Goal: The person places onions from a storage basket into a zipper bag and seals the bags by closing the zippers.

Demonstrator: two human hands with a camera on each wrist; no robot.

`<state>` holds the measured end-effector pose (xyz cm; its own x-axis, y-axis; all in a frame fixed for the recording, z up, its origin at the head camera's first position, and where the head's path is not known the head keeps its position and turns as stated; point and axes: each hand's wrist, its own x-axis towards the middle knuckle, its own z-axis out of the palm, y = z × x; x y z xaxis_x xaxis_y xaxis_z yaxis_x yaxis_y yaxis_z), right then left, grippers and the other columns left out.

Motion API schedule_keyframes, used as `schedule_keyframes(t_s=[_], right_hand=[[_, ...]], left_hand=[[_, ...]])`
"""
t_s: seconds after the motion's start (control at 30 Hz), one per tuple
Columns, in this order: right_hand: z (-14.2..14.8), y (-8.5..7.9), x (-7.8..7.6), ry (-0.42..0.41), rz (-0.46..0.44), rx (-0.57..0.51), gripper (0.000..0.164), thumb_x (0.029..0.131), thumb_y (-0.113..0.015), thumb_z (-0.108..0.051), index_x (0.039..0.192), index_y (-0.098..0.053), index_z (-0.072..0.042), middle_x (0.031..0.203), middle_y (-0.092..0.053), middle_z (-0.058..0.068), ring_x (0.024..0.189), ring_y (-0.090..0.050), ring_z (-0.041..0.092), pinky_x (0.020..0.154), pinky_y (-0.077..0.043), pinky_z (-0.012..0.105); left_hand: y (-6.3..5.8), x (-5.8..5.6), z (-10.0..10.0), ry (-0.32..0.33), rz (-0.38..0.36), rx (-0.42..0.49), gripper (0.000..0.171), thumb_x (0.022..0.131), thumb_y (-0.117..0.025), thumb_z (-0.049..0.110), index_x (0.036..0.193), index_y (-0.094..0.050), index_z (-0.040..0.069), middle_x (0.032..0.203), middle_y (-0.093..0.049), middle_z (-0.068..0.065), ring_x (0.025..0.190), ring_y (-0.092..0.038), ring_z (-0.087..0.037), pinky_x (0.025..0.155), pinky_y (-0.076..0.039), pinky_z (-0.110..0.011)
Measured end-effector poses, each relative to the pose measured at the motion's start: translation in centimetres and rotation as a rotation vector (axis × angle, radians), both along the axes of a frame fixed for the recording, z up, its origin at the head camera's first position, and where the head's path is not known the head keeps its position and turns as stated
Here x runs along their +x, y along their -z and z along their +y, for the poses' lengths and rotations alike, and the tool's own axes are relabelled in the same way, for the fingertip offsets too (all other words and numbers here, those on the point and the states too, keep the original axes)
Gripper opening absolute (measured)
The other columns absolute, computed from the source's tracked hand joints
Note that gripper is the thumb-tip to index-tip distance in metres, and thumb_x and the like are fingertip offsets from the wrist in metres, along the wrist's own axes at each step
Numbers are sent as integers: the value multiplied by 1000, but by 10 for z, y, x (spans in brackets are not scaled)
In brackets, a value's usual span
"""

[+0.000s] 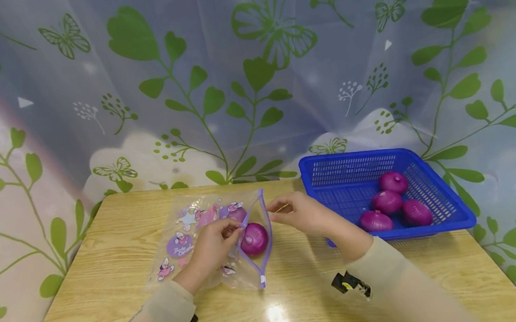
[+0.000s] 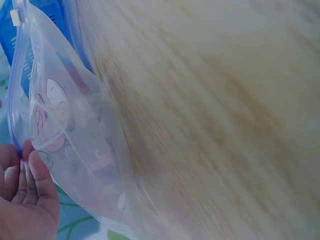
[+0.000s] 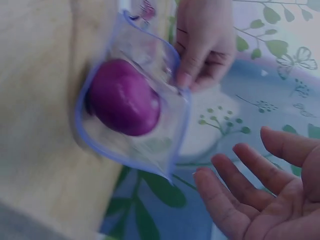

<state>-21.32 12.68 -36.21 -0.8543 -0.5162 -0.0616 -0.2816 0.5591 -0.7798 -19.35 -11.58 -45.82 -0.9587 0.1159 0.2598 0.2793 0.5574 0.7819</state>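
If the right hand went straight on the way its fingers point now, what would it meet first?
Probably the plastic bag, at the purple rim of its open mouth, which lies just ahead of the right hand; exact depth is unclear.

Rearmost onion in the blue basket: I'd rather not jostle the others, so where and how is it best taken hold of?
Around its rounded widest part, probably from above and slightly left: the rearmost onion has its top exposed inside the walled blue basket, whose bare floor shows to its left, while a neighbouring onion crowds its near side.
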Motion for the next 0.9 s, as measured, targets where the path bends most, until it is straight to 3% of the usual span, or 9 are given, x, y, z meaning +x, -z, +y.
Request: schedule_keyframes(t_s=[0.23,0.47,0.73,0.9], right_hand=[[18,-26,-4,-55,63,97,26,101,-62,-18,120,-68,-3,113,-70,7,108,-65,25,94,-54,41],[42,-46,-10,-64,105,219,23,102,-60,-26,115,-70,-9,107,-70,0,103,-64,21,92,-52,45],[72,-76,-20,-76,80,333,23,101,-61,-33,111,-71,-14,112,-70,2,107,-63,25,93,-50,51],[91,-85,-34,-67,64,364,23,100,-63,-29,110,-71,-11,114,-70,6,111,-63,30,96,-49,55]], left_hand=[[-1,0,-1,3,-2,10,7,89,-75,7,96,-75,11,80,-69,4,71,-62,-9,66,-56,-22],[-4,2,0,0,-10,13,8,89,-75,6,96,-75,11,81,-69,3,73,-62,-9,67,-56,-22],[-1,1,-1,-5,7,26,8,89,-75,7,97,-75,9,83,-71,2,75,-64,-10,69,-57,-22],[2,-1,0,-3,35,26,9,89,-75,6,97,-75,9,83,-72,2,76,-66,-10,70,-57,-22]])
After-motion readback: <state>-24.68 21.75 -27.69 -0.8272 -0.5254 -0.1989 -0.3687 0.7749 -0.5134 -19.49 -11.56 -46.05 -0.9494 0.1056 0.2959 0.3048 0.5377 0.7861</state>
